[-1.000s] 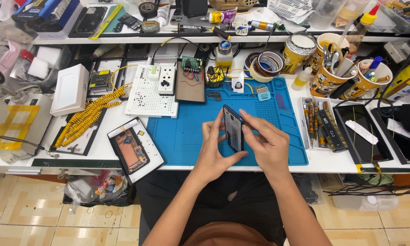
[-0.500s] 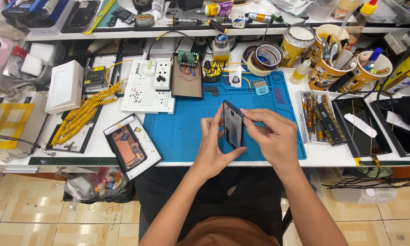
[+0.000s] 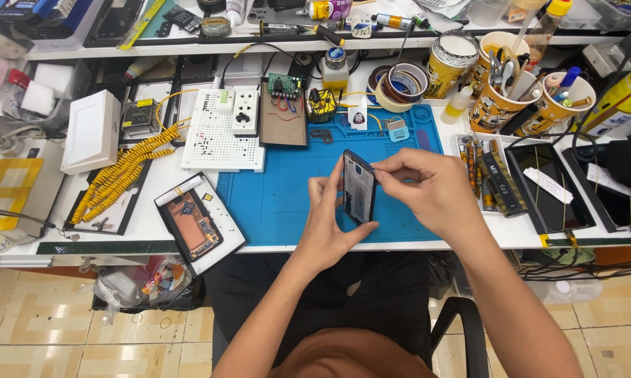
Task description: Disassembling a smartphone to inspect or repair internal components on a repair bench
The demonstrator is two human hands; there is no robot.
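I hold a dark smartphone (image 3: 358,186) upright on its edge above the blue work mat (image 3: 287,196). My left hand (image 3: 327,224) cups the phone from below and behind, thumb under its lower edge. My right hand (image 3: 431,189) pinches the phone's upper right edge with fingertips. An opened phone with an orange inside (image 3: 191,222) lies on a white tray (image 3: 224,238) to the left of the mat.
Yellow coiled cable (image 3: 119,175), a white box (image 3: 91,131), a white perforated board with a socket (image 3: 221,133) and a small circuit board (image 3: 285,87) lie at the back left. Tape rolls (image 3: 397,85), cups of tools (image 3: 501,56) and dark trays (image 3: 546,185) stand at right.
The view has tilted slightly; both hands keep the phone upright over the mat, with the right fingers shifting along its top edge.
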